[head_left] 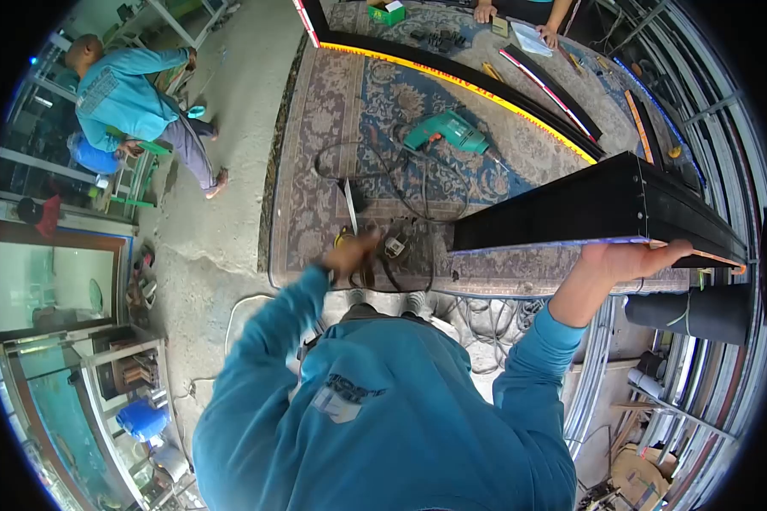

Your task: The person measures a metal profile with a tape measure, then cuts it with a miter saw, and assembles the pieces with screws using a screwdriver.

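A long black metal profile (554, 209) with a screwed end plate slants across the right side. My right hand (631, 260) grips its lower edge from the near side. My left hand (349, 254), smeared by motion, is over the near edge of the patterned carpet (315, 170). Beside it are a yellow round item (343, 237) and a thin pale blade-like strip (350, 204); whether the hand holds either is unclear. A green power drill (452, 132) lies on the carpet beyond, its black cable looping toward my left hand.
Long black bars with yellow (469, 81) and red-white tape (545, 89) lie farther off. A co-worker's hands (547, 36) are at the far edge; another person (136, 94) stands left. Metal profiles (716, 145) fill the right side. Cables (486, 332) lie near my feet.
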The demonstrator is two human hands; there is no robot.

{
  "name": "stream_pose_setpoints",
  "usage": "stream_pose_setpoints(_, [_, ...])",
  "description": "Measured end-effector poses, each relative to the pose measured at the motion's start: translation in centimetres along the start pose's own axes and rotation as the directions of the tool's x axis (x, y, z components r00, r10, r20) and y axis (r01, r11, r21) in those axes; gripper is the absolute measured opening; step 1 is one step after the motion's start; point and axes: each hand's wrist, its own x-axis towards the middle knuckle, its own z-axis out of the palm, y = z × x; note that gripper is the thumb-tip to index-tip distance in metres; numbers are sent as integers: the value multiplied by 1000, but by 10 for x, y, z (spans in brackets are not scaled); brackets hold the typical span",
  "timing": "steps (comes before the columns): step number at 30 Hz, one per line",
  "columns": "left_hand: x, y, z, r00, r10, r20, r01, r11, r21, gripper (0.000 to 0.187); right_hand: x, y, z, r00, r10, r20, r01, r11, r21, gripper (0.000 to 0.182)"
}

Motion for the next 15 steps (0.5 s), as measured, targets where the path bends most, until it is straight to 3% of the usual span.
stream_pose_setpoints(1, [-32,-9,16,978,-207,-39,203,976,-83,38,-5,-2,2,1000,-19,-19,19,1000,-11,61])
stream_pose_setpoints(4, [-64,28,32,962,-267,-65,263,963,-64,37,-3,3,-4,997,-52,-48,48,995,-91,61])
stream_pose_setpoints(5, [-64,57,24,992,-125,-30,128,977,169,29,-3,5,-4,997,-62,-51,57,993,-101,62])
stream_pose_setpoints(7, [-94,123,51,989,64,-130,-99,955,-280,30,-1,6,-16,1000,-7,-10,7,998,-60,65])
stream_pose_setpoints(9, [-118,107,38,968,242,-70,-234,967,106,46,3,8,-8,1000,16,9,-16,1000,13,65])
stream_pose_setpoints(10, [-128,110,46,980,130,-151,-119,990,81,48,8,7,-12,992,92,90,-98,993,66,73])
stream_pose_setpoints(11, [-131,102,40,985,123,-124,-95,974,208,49,6,7,-12,993,95,72,-96,995,14,77])
stream_pose_setpoints(13, [-138,139,51,959,276,-62,-241,912,331,50,4,7,-6,998,40,42,-36,994,-104,85])
stream_pose_setpoints(15, [-149,202,75,872,487,-42,-399,759,515,49,6,8,-1,987,51,152,-57,998,34,94])
